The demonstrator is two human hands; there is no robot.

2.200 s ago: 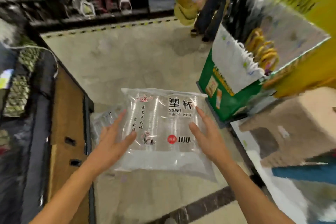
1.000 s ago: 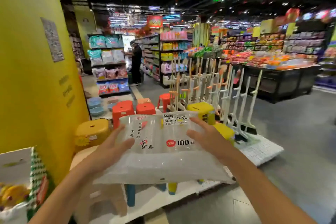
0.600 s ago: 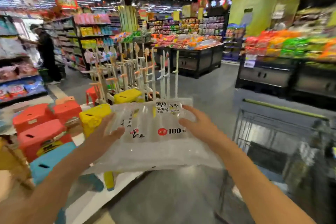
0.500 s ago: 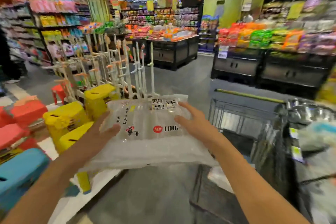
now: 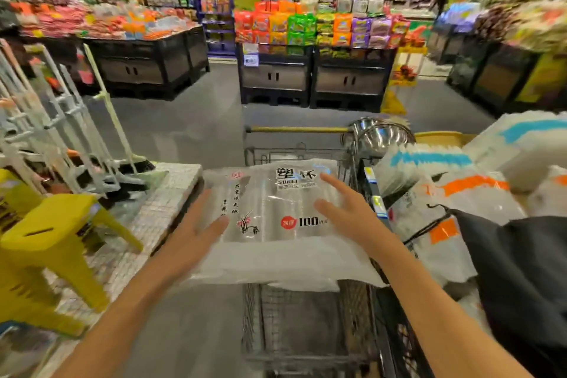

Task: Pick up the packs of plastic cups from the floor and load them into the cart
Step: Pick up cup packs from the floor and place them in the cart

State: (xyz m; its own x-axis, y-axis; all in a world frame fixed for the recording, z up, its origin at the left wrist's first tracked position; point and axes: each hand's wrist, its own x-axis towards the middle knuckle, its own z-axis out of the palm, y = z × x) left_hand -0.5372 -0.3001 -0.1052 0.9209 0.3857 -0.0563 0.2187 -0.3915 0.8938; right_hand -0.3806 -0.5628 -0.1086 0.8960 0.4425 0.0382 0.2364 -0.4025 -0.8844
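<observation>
A clear plastic pack of cups (image 5: pixel 276 212), printed with black characters and a red "100 pcs" dot, lies flat between my two hands. My left hand (image 5: pixel 190 236) presses its left edge and my right hand (image 5: pixel 346 209) rests on its right side, fingers spread. The pack hovers over the near end of a wire shopping cart (image 5: pixel 300 322) with a yellow handle bar (image 5: pixel 294 129). More packs of cups (image 5: pixel 441 193) with blue and orange stripes lie piled at the right.
A yellow plastic stool (image 5: pixel 49 239) and a white pallet (image 5: pixel 159 202) stand at the left, with mop racks (image 5: pixel 61 120) behind. A steel bowl (image 5: pixel 380 135) and a black bag (image 5: pixel 527 270) are at the right. Black display bins (image 5: pixel 310 77) line the grey aisle ahead.
I lifted the pack from the floor and turned right past the stools. The pack has moved from beside the cart to above its basket.
</observation>
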